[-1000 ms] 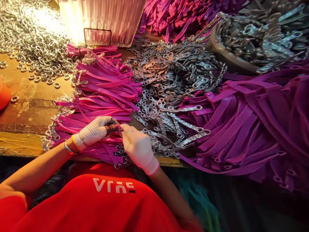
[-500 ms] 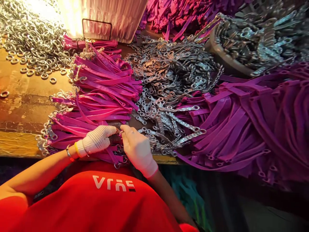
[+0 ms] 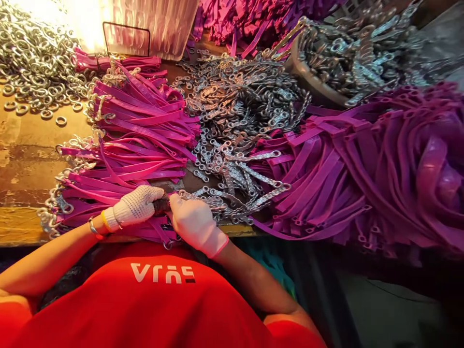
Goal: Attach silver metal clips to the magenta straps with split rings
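Note:
At the table's front edge, my left hand [image 3: 136,208], in a white dotted glove, is closed round a small dark piece [image 3: 161,205] whose kind I cannot make out. My right hand [image 3: 192,220], in a plain white glove, is closed with its fingertips against that piece. A bit of pink shows at the right fingertips, but what they pinch is hidden. Pink straps [image 3: 137,125] with metal links at their left ends lie beside and under my left hand. A metal ring [image 3: 167,245] hangs at a strap end below the hands.
Loose metal rings [image 3: 39,72] are heaped at the back left. Braided metal chain pieces [image 3: 239,96] lie mid-table, with more in a tub [image 3: 315,84]. Purple straps [image 3: 326,179] spread over the right side. A clear ribbed plastic container [image 3: 155,29] stands behind.
The view has shifted, so the table's things appear farther left. My right hand has turned slightly, and the ring that showed at its fingertips is now hidden. Both hands remain together.

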{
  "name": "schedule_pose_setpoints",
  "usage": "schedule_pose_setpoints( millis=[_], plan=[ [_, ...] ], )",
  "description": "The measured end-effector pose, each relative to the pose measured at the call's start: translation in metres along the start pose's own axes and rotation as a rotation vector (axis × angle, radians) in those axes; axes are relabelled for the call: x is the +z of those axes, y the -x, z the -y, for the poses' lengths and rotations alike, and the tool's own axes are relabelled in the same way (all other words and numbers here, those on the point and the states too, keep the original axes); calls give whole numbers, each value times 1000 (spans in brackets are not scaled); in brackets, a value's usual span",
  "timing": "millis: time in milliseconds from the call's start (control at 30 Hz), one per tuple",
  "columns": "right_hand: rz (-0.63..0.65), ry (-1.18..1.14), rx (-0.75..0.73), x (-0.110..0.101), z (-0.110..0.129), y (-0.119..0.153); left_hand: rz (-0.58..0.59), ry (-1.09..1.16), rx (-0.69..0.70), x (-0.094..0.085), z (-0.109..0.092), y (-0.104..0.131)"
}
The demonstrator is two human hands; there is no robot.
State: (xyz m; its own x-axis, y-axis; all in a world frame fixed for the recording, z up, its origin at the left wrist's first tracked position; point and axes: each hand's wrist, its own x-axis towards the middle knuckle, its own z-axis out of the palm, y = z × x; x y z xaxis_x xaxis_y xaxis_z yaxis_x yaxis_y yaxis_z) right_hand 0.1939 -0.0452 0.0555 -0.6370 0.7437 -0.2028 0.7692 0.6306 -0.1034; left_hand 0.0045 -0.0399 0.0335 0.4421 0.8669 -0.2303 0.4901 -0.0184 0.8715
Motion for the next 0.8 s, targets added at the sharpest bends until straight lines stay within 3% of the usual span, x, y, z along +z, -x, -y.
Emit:
schedule_pose_setpoints(
  millis=[100, 167, 233, 300, 400, 467, 533, 633, 733, 800],
  plan=[
    [-15, -58, -32, -13, -17, 7, 14, 2, 61, -2, -4, 1],
    [-100, -138, -6, -22, -45, 7, 39, 76, 115, -2, -8, 4],
    [-297, -124, 225, -28, -83, 0, 22, 209, 139, -2, -13, 9],
    [-386, 4, 455, -27, -120, -13, -100, 412, 55, -6, -19, 15],
    [-274, 144, 434, -17, -156, -33, -376, 836, -215, -19, -28, 26],
    [-220, 168, 398, -10, -168, -42, -459, 1095, -384, -30, -33, 34],
    [-233, 146, 408, -5, -173, -46, -464, 1237, -487, -36, -37, 40],
    [-383, 54, 409, -3, -168, -43, -442, 1230, -492, -31, -40, 44],
    [-603, -138, 287, -8, -137, -32, -390, 1145, -437, -17, -40, 39],
    [-634, -344, 127, -13, -101, -22, -341, 1070, -407, -9, -40, 35]
  ],
)
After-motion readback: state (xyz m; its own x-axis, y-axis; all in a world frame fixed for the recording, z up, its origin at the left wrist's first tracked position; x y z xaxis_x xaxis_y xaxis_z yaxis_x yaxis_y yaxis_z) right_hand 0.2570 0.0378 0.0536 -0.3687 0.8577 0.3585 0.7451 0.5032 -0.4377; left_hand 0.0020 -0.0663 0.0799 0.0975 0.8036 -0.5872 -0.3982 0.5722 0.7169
